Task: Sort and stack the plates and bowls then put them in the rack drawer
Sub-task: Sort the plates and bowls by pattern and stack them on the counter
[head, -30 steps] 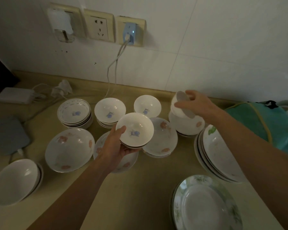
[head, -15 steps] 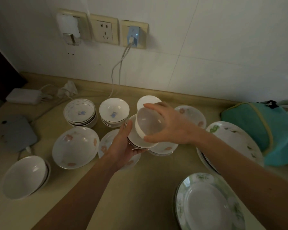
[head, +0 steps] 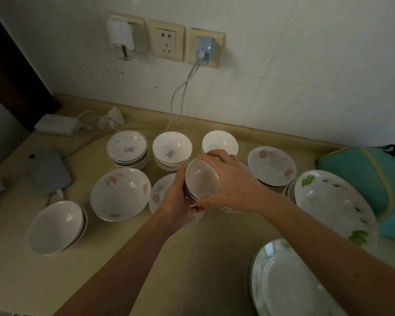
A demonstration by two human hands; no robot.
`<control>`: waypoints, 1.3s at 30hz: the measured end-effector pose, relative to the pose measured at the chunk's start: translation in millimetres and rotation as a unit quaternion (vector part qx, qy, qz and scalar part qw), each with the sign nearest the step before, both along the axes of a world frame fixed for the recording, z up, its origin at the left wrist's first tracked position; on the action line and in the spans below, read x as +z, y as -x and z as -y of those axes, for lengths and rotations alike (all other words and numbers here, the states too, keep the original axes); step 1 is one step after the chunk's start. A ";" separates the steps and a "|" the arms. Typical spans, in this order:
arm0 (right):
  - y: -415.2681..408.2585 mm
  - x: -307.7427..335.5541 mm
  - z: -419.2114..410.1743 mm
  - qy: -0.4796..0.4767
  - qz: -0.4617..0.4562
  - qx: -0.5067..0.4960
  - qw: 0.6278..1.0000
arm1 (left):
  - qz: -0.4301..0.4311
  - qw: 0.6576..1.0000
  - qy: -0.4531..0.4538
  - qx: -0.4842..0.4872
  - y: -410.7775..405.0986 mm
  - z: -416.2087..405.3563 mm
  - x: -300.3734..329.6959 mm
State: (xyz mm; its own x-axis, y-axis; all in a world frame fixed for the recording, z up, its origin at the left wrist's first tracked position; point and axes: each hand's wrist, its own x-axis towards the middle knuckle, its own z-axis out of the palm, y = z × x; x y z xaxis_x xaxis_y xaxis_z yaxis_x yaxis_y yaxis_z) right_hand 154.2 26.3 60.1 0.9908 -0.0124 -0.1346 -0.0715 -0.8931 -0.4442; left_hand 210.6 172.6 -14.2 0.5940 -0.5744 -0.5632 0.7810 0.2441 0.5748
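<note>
Person — 2 forearms in view, bare from elbow to wrist; no sleeve, watch or ring seen. Left hand (head: 177, 201) and right hand (head: 230, 181) — ungloved, nails short.

— What does the wall (head: 305, 65) look like?
— Pale tile, dimly lit, with thin grout lines. Three beige socket plates (head: 166, 42) sit in a row on it; a blue charger (head: 204, 50) is plugged into the right-hand one, and its white cable (head: 180, 94) hangs to the desk (head: 192, 258).
— And the desk itself?
— Yellowish-tan, with a low raised lip along the wall. At the far left lie a white power adapter (head: 56, 124) with tangled cords and a flat grey device (head: 47, 171).
— Anything else?
— A dark wooden panel (head: 12, 65) at the left edge, and a teal bag (head: 369, 179) on the right, against the wall.
</note>
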 end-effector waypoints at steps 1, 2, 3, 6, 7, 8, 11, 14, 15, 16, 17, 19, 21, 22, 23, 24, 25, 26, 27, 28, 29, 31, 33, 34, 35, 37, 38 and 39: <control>1.1 0.0 -1.1 -0.008 0.001 0.000 1.000 | -0.004 1.000 0.003 0.003 0.4 -0.1 -0.8; 2.3 0.0 -1.3 -0.031 0.006 -0.008 0.999 | -0.002 1.000 0.008 0.003 0.9 -0.5 -2.4; 3.1 0.5 -0.7 -0.071 0.014 -0.029 0.997 | 0.001 1.000 0.015 0.004 1.2 -0.8 -3.5; 7.1 3.4 5.4 -0.205 0.030 -0.179 0.962 | -0.003 1.000 0.031 0.003 4.1 -3.3 -2.5; 9.7 3.4 6.8 -0.222 0.030 -0.222 0.949 | -0.001 0.999 0.032 -0.001 5.3 -4.2 -1.3; 13.1 2.9 7.2 -0.232 0.023 -0.246 0.941 | 0.005 1.000 0.030 -0.005 6.1 -5.7 -0.2; 26.3 -3.5 -2.4 -0.333 -0.018 -0.254 0.908 | 0.050 0.998 0.014 -0.022 5.7 -19.4 -1.8; 37.8 -10.5 -23.0 -0.409 -0.039 -0.251 0.877 | 0.083 0.996 -0.009 -0.032 6.1 -45.4 -2.5; 40.0 -14.1 -32.2 -0.421 -0.043 -0.253 0.870 | 0.091 0.995 -0.026 -0.035 7.4 -56.6 -1.5; 41.8 -18.3 -43.0 -0.438 -0.047 -0.259 0.860 | 0.099 0.993 -0.049 -0.038 9.0 -69.0 0.1; 43.1 -23.2 -55.2 -0.456 -0.051 -0.268 0.847 | 0.108 0.990 -0.074 -0.044 10.4 -82.6 1.3; 44.9 -33.7 -81.9 -0.487 -0.066 -0.278 0.825 | 0.135 0.981 -0.127 -0.057 13.7 -111.9 2.1; 45.6 -44.2 -109.6 -0.500 -0.082 -0.279 0.816 | 0.168 0.967 -0.177 -0.066 18.9 -142.4 -0.9; 45.1 -49.3 -122.9 -0.501 -0.090 -0.281 0.813 | 0.181 0.960 -0.202 -0.067 21.8 -157.2 -3.1; 44.6 -54.2 -135.1 -0.502 -0.099 -0.282 0.811 | 0.187 0.954 -0.226 -0.067 24.7 -171.5 -5.0; 44.2 -58.6 -146.7 -0.502 -0.109 -0.281 0.810 | 0.190 0.948 -0.248 -0.069 27.4 -184.7 -6.8; 43.9 -63.1 -157.8 -0.501 -0.119 -0.277 0.811 | 0.190 0.942 -0.265 -0.076 30.0 -197.6 -8.9; 43.9 -67.4 -168.6 -0.499 -0.128 -0.272 0.813 | 0.189 0.938 -0.277 -0.086 32.3 -210.4 -11.0; 44.1 -71.6 -179.0 -0.495 -0.136 -0.267 0.815 | 0.189 0.933 -0.289 -0.100 34.6 -222.8 -13.0; 44.2 -75.5 -189.4 -0.492 -0.143 -0.261 0.819 | 0.191 0.927 -0.301 -0.113 36.5 -235.1 -15.1; 43.8 -79.3 -199.8 -0.486 -0.150 -0.254 0.822 | 0.192 0.922 -0.312 -0.123 37.8 -247.1 -17.4; 42.6 -85.6 -219.4 -0.479 -0.166 -0.243 0.827 | 0.192 0.914 -0.330 -0.137 38.9 -268.5 -22.7; 41.0 -89.1 -236.6 -0.478 -0.170 -0.238 0.828 | 0.188 0.911 -0.335 -0.150 37.9 -285.4 -27.9; 40.4 -90.3 -243.8 -0.479 -0.168 -0.239 0.828 | 0.185 0.913 -0.330 -0.155 37.2 -291.8 -29.9; 40.0 -91.4 -249.9 -0.479 -0.166 -0.241 0.828 | 0.185 0.914 -0.324 -0.159 36.5 -297.2 -31.1; 39.5 -93.4 -259.5 -0.472 -0.158 -0.247 0.831 | 0.192 0.915 -0.314 -0.166 34.9 -305.2 -33.7; 39.2 -94.3 -263.0 -0.467 -0.152 -0.251 0.834 | 0.195 0.916 -0.309 -0.167 33.7 -308.6 -35.8; 38.9 -95.0 -265.7 -0.463 -0.146 -0.254 0.837 | 0.197 0.918 -0.302 -0.167 32.4 -311.7 -38.3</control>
